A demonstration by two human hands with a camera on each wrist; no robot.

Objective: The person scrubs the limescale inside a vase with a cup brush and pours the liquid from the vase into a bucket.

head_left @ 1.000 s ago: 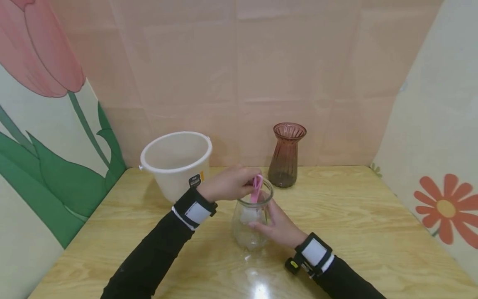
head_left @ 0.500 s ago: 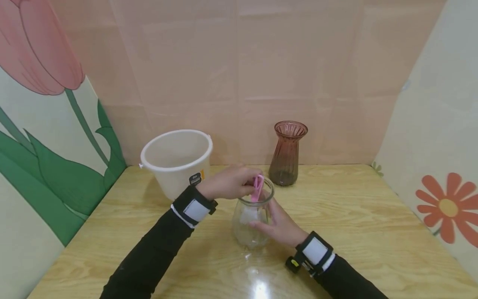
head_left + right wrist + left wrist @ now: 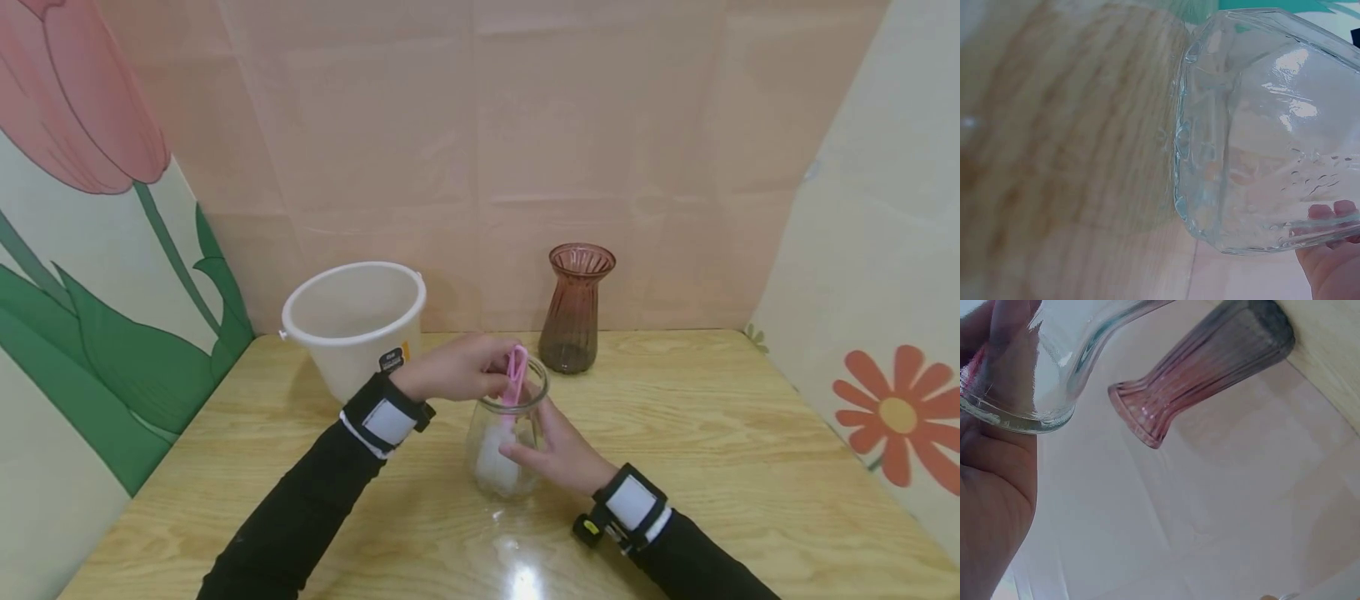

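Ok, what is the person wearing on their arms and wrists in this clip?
Both arms are in long black sleeves. Each wrist carries a black strap with a white rectangular patch; a thin white edge shows beside it. The right wrist's strap also has a small black part with a yellow spot. The left hand and right hand are bare: no gloves.

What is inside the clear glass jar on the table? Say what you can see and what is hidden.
Inside the glass jar is a brush: its pink handle rises through the mouth, gripped by the left hand, with a white head low inside. The right hand covers the jar's right side.
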